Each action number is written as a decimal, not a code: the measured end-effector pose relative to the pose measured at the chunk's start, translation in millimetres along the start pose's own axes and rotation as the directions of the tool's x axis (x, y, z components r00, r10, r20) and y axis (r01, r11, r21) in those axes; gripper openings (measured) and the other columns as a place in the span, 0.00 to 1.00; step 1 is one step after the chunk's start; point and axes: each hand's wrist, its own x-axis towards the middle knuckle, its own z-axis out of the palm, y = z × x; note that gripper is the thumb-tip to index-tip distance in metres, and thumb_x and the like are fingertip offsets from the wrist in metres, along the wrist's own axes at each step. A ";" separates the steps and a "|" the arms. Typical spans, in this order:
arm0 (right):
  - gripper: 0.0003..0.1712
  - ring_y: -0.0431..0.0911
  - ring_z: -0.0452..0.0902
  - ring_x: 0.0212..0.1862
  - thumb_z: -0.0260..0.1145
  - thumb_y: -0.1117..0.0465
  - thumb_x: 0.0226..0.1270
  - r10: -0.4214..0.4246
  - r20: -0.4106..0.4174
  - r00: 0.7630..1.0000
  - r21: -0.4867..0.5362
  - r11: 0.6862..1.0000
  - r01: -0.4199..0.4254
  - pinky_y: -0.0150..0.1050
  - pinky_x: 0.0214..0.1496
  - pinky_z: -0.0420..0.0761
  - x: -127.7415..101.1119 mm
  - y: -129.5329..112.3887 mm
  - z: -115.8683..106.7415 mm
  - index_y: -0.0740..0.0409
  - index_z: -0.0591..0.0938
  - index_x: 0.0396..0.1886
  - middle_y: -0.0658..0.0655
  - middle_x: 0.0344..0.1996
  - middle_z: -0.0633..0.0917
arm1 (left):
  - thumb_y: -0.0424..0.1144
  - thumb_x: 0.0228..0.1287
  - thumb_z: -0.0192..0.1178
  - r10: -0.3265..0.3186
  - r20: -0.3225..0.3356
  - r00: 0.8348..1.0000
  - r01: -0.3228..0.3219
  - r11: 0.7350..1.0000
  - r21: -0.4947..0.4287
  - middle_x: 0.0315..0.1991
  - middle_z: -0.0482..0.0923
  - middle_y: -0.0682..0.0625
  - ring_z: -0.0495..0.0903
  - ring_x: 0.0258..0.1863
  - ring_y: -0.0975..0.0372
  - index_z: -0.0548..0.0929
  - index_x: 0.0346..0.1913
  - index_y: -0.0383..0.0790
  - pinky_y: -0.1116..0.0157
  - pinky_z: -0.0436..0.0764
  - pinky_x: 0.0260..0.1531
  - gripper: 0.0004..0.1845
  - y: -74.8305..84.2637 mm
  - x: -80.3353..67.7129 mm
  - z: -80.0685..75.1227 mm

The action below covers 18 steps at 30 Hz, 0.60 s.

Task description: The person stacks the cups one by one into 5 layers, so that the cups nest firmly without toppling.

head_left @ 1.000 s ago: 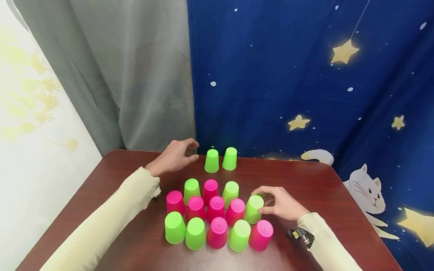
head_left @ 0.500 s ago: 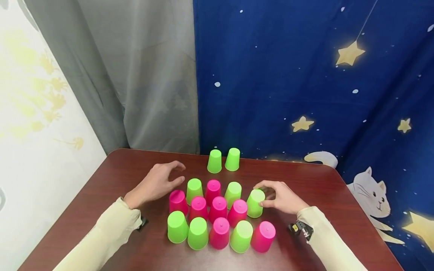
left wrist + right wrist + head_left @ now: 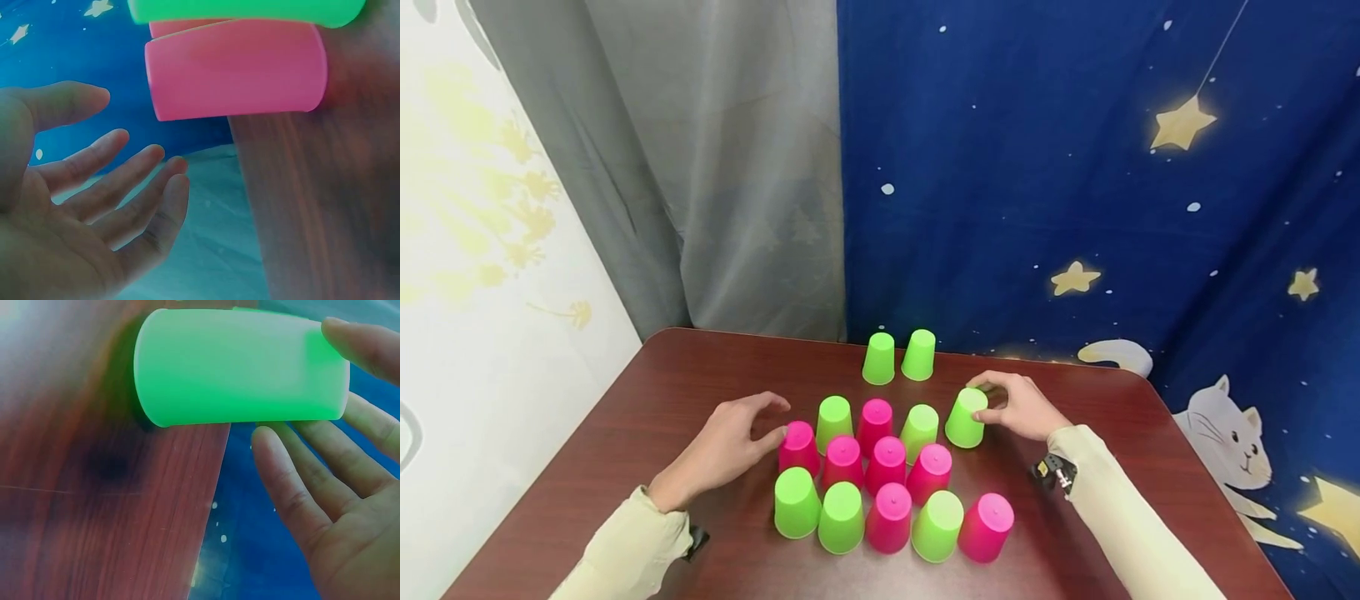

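Observation:
Several pink and green cups stand upside down in a cluster on a brown table (image 3: pixel 647 400). My right hand (image 3: pixel 988 402) grips a green cup (image 3: pixel 966 418) at the cluster's right rear; the right wrist view shows that green cup (image 3: pixel 240 365) with my thumb on one side and my fingers (image 3: pixel 294 481) on the other. My left hand (image 3: pixel 775 419) hovers with its fingers spread just left of a pink cup (image 3: pixel 798 447). In the left wrist view the left hand (image 3: pixel 137 169) holds nothing, a short gap from the pink cup (image 3: pixel 237 69).
Two green cups (image 3: pixel 878 358) (image 3: pixel 919 354) stand side by side near the table's far edge. The front row ends in a pink cup (image 3: pixel 986 527) on the right. A grey curtain (image 3: pixel 700 167) and a blue star cloth (image 3: pixel 1075 167) hang behind.
My left hand drew back from beside the far green pair to the cluster's left side. My right hand moved its green cup away from me, out of the middle row.

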 end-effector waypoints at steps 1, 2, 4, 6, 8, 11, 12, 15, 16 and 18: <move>0.24 0.50 0.86 0.46 0.77 0.62 0.55 0.007 -0.011 1.000 -0.014 1.000 -0.007 0.52 0.52 0.86 3.6 1.2 -0.2 0.58 0.83 0.52 0.59 0.44 0.88 | 0.37 0.60 0.69 -0.002 -0.003 1.000 0.002 1.000 0.000 0.47 0.87 0.50 0.85 0.42 0.59 0.84 0.50 0.43 0.60 0.83 0.41 0.14 0.1 -2.9 0.5; 0.23 0.51 0.86 0.46 0.77 0.62 0.55 0.014 -0.021 1.000 -0.023 1.000 -0.015 0.53 0.53 0.85 7.2 2.1 -0.2 0.57 0.83 0.52 0.59 0.44 0.88 | 0.37 0.60 0.69 -0.002 -0.007 1.000 0.002 1.000 0.002 0.46 0.87 0.51 0.84 0.41 0.60 0.84 0.49 0.44 0.61 0.82 0.41 0.14 0.5 -5.8 0.9; 0.23 0.52 0.86 0.46 0.77 0.62 0.55 0.028 -0.041 0.999 -0.038 0.999 -0.030 0.55 0.54 0.84 14.0 4.2 0.2 0.57 0.83 0.52 0.59 0.44 0.88 | 0.36 0.59 0.69 -0.004 -0.012 1.000 0.004 1.000 0.003 0.45 0.86 0.52 0.81 0.38 0.63 0.84 0.49 0.45 0.65 0.80 0.38 0.14 2.5 -11.7 1.6; 0.23 0.53 0.86 0.47 0.77 0.63 0.56 0.043 -0.057 0.997 -0.038 0.998 -0.045 0.56 0.56 0.83 20.1 6.1 1.0 0.58 0.83 0.52 0.60 0.44 0.88 | 0.36 0.59 0.69 0.001 -0.024 1.000 -0.001 1.000 0.000 0.44 0.86 0.53 0.79 0.36 0.64 0.84 0.49 0.45 0.67 0.77 0.36 0.14 5.5 -17.6 2.3; 0.22 0.55 0.86 0.48 0.76 0.63 0.56 0.048 -0.070 0.996 -0.040 0.998 -0.051 0.57 0.56 0.83 26.6 8.1 1.5 0.59 0.83 0.52 0.61 0.45 0.88 | 0.37 0.58 0.70 0.002 -0.036 0.999 -0.003 1.000 -0.008 0.44 0.86 0.54 0.79 0.36 0.64 0.84 0.49 0.46 0.68 0.77 0.35 0.15 8.5 -23.4 2.8; 0.22 0.56 0.86 0.48 0.76 0.63 0.57 0.065 -0.096 0.993 -0.043 0.997 -0.070 0.56 0.56 0.83 37.4 11.6 2.5 0.60 0.83 0.52 0.63 0.46 0.88 | 0.37 0.58 0.70 0.005 -0.057 0.998 -0.006 1.000 -0.020 0.44 0.85 0.55 0.80 0.38 0.65 0.84 0.48 0.46 0.69 0.79 0.36 0.15 12.4 -31.9 3.9; 0.22 0.56 0.87 0.48 0.76 0.63 0.57 0.072 -0.102 0.992 -0.042 0.996 -0.076 0.55 0.55 0.84 40.9 12.8 2.8 0.60 0.83 0.52 0.63 0.46 0.88 | 0.37 0.58 0.71 0.003 -0.064 0.998 -0.005 1.000 -0.025 0.44 0.85 0.56 0.81 0.39 0.65 0.85 0.48 0.46 0.69 0.80 0.36 0.14 13.6 -34.7 4.4; 0.22 0.56 0.87 0.48 0.76 0.63 0.58 0.101 -0.125 0.987 -0.036 0.994 -0.106 0.51 0.54 0.85 50.8 15.5 3.6 0.60 0.83 0.53 0.63 0.47 0.88 | 0.36 0.58 0.70 0.004 -0.088 0.996 -0.008 0.999 -0.047 0.44 0.85 0.56 0.82 0.40 0.66 0.85 0.48 0.47 0.69 0.81 0.36 0.14 16.3 -42.2 6.4; 0.22 0.56 0.87 0.48 0.76 0.63 0.58 0.112 -0.134 0.985 -0.033 0.993 -0.117 0.51 0.54 0.85 53.6 16.1 3.9 0.60 0.83 0.53 0.64 0.47 0.88 | 0.35 0.58 0.70 0.003 -0.094 0.996 -0.009 0.998 -0.059 0.43 0.85 0.57 0.82 0.39 0.67 0.85 0.48 0.47 0.70 0.82 0.36 0.14 17.1 -44.6 7.2; 0.23 0.56 0.87 0.49 0.76 0.62 0.58 0.130 -0.150 0.980 -0.032 0.990 -0.137 0.50 0.54 0.85 58.5 16.9 4.4 0.61 0.82 0.53 0.64 0.48 0.88 | 0.35 0.58 0.70 0.020 -0.104 0.994 -0.028 0.997 -0.078 0.43 0.85 0.58 0.81 0.39 0.69 0.85 0.48 0.47 0.70 0.82 0.36 0.14 18.2 -49.0 9.3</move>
